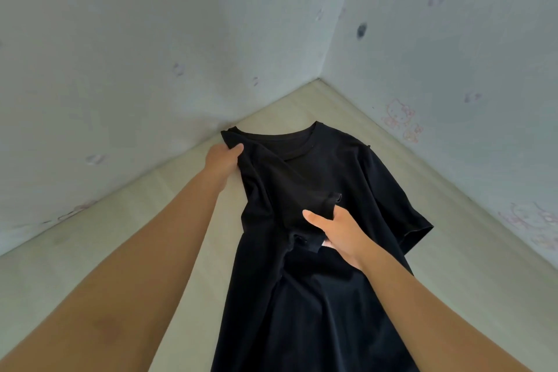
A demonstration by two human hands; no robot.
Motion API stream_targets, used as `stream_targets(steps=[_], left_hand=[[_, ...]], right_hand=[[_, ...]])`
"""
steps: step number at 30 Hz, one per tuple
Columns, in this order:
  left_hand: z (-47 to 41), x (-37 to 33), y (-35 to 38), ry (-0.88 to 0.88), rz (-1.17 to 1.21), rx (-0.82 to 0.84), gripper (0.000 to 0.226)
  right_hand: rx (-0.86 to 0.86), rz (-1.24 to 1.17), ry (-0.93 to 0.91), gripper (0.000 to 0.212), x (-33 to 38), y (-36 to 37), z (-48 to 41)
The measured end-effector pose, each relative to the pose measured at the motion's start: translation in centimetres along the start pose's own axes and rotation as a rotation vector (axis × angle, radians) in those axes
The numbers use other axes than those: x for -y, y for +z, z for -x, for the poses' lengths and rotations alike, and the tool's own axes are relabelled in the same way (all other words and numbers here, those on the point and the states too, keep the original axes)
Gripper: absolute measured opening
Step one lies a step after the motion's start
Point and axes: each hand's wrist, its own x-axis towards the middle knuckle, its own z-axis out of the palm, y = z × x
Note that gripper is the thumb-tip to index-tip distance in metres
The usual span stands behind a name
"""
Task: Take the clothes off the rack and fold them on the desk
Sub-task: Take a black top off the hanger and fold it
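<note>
A black T-shirt (317, 296) lies lengthwise on the pale wooden desk (187, 214), its hem nearest the person and running out of view at the bottom edge. Over the middle of the shirt, the right hand (338, 232) pinches the folded-in sleeve (317, 205), thumb on top; its fingers are hidden under the cloth and seem curled beneath it. The other sleeve (401, 214) lies spread flat to the right. Farther off, the left hand (222, 161) grips the shirt's shoulder beside the round collar (283, 142). The desk ends in a corner of blue wallpapered walls (151, 39) with faint cartoon prints.
</note>
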Motion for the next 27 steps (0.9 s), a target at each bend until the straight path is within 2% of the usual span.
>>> stream_targets(steps=[4,7,10,13,16,19,21,23,27], left_hand=[[-1.5,-2.0,0.5,0.034,0.184,0.083,0.002],[-2.2,-2.9,0.3,0.047,0.149,0.216,0.018],[-3.0,-2.8,0.1,0.009,0.11,0.322,0.04],[-3.8,-2.3,0.0,0.042,0.023,0.246,0.043],[-5.1,-1.9,0.1,0.1,-0.031,0.031,0.024],[-7.0,-1.4,-0.3,0.239,-0.182,-0.185,0.026],[-7.6,-0.7,-0.6,0.292,-0.398,-0.202,0.03],[-6.8,-0.1,-0.6,0.37,-0.584,-0.139,0.042],[-1.2,1.4,-0.5,0.466,-0.559,-0.092,0.071]], right_hand=[[-0.002,0.097,-0.062,0.037,-0.1,-0.6,0.2],[0.05,0.096,-0.047,0.041,-0.2,-1.0,0.2],[0.094,-0.021,0.008,0.034,-0.6,-1.2,0.1],[0.104,-0.097,0.037,0.034,-0.9,-1.1,-0.1],[0.17,-0.027,0.05,0.036,-0.9,-1.3,-0.3],[0.176,-0.169,0.056,0.033,-0.9,-1.6,-0.5],[0.025,-0.081,0.024,0.03,-0.9,-1.4,-0.6],[-0.058,0.026,0.004,0.03,-1.0,-1.3,-0.6],[-0.027,0.033,0.017,0.033,-1.0,-1.4,-0.2]])
